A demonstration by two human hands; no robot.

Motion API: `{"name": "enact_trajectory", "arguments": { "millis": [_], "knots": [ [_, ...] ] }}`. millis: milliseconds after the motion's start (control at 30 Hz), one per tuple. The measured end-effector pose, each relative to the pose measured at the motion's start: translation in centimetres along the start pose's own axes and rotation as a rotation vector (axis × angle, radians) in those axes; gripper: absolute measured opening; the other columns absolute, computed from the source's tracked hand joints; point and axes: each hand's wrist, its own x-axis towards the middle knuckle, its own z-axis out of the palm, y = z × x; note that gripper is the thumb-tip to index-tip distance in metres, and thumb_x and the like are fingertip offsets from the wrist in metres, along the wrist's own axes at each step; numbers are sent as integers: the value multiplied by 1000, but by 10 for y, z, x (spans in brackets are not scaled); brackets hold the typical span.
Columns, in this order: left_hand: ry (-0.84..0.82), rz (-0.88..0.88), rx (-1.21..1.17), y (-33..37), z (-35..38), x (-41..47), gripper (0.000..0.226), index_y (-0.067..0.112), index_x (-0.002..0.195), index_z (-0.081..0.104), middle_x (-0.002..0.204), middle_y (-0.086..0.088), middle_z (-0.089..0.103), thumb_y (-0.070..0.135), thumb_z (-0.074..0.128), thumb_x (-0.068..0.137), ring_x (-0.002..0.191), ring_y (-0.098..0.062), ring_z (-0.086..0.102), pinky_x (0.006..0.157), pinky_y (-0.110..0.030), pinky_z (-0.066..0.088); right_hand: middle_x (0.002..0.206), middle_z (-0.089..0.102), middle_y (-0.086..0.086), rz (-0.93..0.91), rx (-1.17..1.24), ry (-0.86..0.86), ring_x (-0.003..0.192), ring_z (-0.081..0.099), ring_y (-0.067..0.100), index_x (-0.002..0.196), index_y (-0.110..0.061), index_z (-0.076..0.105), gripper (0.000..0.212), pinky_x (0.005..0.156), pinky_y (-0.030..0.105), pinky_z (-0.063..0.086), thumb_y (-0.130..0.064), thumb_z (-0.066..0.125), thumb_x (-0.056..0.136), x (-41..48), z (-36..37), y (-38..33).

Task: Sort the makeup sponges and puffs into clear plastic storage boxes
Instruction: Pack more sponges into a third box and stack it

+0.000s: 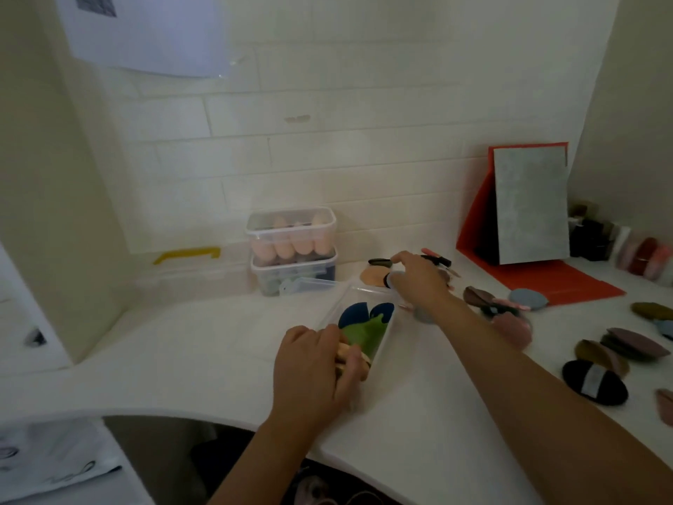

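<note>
An open clear plastic box [385, 342] lies on the white counter, holding dark blue puffs [355, 311] and a green puff [364, 333]. My left hand [309, 373] grips beige puffs [358, 362] at the box's near end. My right hand [418, 280] reaches past the far end of the box, fingers curled over a pale puff [395, 277] beside a peach puff [373, 275]; the image is blurred there. Two closed clear boxes [291, 246] stacked at the wall hold peach sponges and darker ones.
Several loose puffs lie on the counter at the right: a black one with a band [593, 382], mauve ones [633, 344], a grey-blue one [528, 298]. A mirror on a red stand [528, 213] leans at the back right. A clear lid [309, 284] lies by the stacked boxes.
</note>
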Motion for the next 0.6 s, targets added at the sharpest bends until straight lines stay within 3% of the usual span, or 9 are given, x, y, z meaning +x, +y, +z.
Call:
{"name": "enact_trajectory", "arguments": {
  "millis": [100, 233, 333, 500, 600],
  "knots": [
    [-14, 5, 6, -3, 4, 1, 32, 21, 64, 53, 51, 11, 49, 40, 37, 84, 46, -8, 42, 70, -23, 33, 120, 58, 9, -9, -47, -120, 92, 54, 20, 121, -13, 57, 32, 70, 24, 42, -16, 54, 89, 25, 3, -1],
    [-11, 25, -19, -4, 6, 0, 28, 22, 65, 54, 52, 11, 48, 39, 39, 83, 47, -7, 41, 71, -21, 32, 125, 54, 8, 29, -143, -272, 111, 53, 25, 128, -14, 50, 41, 90, 31, 44, -27, 57, 90, 46, 10, 2],
    [10, 28, -35, -4, 6, 0, 27, 23, 66, 55, 53, 13, 48, 38, 39, 82, 48, -3, 39, 70, -22, 38, 138, 47, 11, -14, -252, -333, 125, 45, 27, 135, -5, 43, 42, 106, 31, 31, -23, 43, 98, 51, 23, 5],
    [22, 32, -47, -5, 8, -1, 28, 24, 68, 59, 56, 13, 54, 38, 40, 82, 49, -2, 45, 74, -21, 37, 127, 54, 12, -30, -339, -261, 113, 53, 28, 130, -13, 47, 38, 97, 32, 40, -26, 50, 94, 62, 29, 10],
    [18, 27, -36, -4, 8, -2, 29, 23, 68, 59, 56, 13, 54, 39, 39, 82, 49, -3, 45, 73, -21, 37, 114, 63, 8, -132, -517, -172, 105, 57, 25, 114, -17, 56, 24, 105, 38, 33, -27, 44, 95, 64, 33, 8]
  ]
}}
